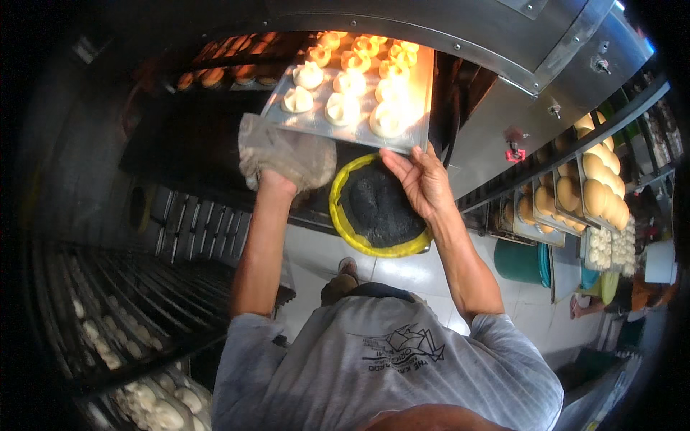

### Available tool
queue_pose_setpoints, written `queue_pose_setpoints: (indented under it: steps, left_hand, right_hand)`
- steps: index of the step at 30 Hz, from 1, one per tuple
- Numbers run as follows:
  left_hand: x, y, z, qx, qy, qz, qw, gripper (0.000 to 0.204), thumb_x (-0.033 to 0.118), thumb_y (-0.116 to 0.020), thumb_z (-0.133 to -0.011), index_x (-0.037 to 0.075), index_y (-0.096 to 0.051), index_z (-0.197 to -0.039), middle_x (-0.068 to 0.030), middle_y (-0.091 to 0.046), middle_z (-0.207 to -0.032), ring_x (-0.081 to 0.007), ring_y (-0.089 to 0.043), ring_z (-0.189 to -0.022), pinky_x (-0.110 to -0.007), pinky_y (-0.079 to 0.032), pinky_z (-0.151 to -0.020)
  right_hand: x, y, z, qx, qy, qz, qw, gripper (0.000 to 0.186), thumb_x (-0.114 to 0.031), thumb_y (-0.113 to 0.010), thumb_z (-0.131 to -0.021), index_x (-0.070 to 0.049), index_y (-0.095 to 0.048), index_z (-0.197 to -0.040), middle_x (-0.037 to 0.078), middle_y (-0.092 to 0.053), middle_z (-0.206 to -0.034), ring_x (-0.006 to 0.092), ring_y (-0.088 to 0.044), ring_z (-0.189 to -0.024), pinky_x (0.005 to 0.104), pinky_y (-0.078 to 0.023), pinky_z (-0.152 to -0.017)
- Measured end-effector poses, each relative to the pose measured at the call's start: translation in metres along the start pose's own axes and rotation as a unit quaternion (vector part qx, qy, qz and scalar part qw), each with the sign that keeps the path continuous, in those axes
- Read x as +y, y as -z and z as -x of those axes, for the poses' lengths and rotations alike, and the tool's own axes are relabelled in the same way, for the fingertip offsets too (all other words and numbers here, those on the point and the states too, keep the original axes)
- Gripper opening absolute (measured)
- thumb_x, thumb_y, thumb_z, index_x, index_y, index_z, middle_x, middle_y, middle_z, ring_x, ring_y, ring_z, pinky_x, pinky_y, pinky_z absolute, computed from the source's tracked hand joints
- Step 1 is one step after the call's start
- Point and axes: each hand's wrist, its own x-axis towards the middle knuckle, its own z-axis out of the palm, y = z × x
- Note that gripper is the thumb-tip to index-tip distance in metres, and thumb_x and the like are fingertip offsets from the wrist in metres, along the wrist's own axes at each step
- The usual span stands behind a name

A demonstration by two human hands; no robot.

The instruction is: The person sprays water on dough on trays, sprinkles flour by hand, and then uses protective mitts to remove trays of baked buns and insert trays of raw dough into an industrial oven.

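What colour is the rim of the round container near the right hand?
The rim is yellow, seen best in the head view.

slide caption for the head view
Cloth-covered left hand and bare right hand at the edge of a tray of dough partway in an oven.

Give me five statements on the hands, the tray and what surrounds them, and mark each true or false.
1. The left hand is covered by a cloth. True.
2. The right hand also wears a cloth. False: it is bare, its fingers at the near edge of the tray.
3. Pale dough pieces sit on the tray. True.
4. The round object below the tray has a red rim. False: the rim is yellow around a dark middle.
5. Rounded golden-brown buns stand toward the picture's right. True.
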Motion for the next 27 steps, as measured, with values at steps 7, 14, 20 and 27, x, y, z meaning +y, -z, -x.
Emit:
queue_pose_setpoints:
  steps: [7,14,20,27]
  left_hand:
    - [-0.018,-0.036,-0.116,-0.015,-0.061,-0.057,0.996,0.06,0.051,-0.041,-0.099,0.008,-0.043,-0.141,-0.0086,-0.049,-0.139,-0.026,-0.048,-0.126,-0.043,-0.037,-0.109]
    - [-0.046,-0.068,-0.173,-0.017,-0.14,-0.258,0.956,0.056,0.048,-0.042,-0.1,0.008,-0.044,-0.14,-0.0082,-0.05,-0.138,-0.0242,-0.048,-0.125,-0.041,-0.039,-0.109]
    - [-0.047,-0.029,-0.147,0.022,-0.265,-0.468,0.843,0.053,0.045,-0.043,-0.1,0.008,-0.045,-0.139,-0.0078,-0.05,-0.137,-0.0227,-0.049,-0.125,-0.04,-0.039,-0.108]
    - [-0.048,0.035,0.031,0.007,-0.387,-0.5,0.775,0.05,0.041,-0.044,-0.1,0.008,-0.046,-0.138,-0.0073,-0.051,-0.136,-0.021,-0.05,-0.124,-0.038,-0.041,-0.107]
  right_hand:
    - [-0.015,-0.021,0.029,0.056,0.007,0.146,0.988,0.073,-0.011,-0.05,-0.1,-0.002,0.0,-0.153,0.03,-0.044,-0.136,0.0331,-0.065,-0.105,0.0384,-0.056,-0.092]
    - [-0.031,-0.006,0.078,0.034,-0.005,0.196,0.98,0.067,-0.015,-0.057,-0.097,-0.003,-0.019,-0.151,0.024,-0.054,-0.128,0.03,-0.066,-0.102,0.0382,-0.056,-0.088]
    - [-0.043,-0.014,0.1,-0.053,-0.04,0.269,0.961,0.071,-0.022,-0.062,-0.094,-0.001,-0.024,-0.15,0.023,-0.057,-0.127,0.0305,-0.067,-0.1,0.0383,-0.056,-0.087]
    - [0.0,-0.017,0.097,-0.347,-0.163,0.202,0.901,0.065,-0.027,-0.065,-0.091,0.004,-0.038,-0.142,0.02,-0.063,-0.117,0.0269,-0.068,-0.092,0.0385,-0.058,-0.08]
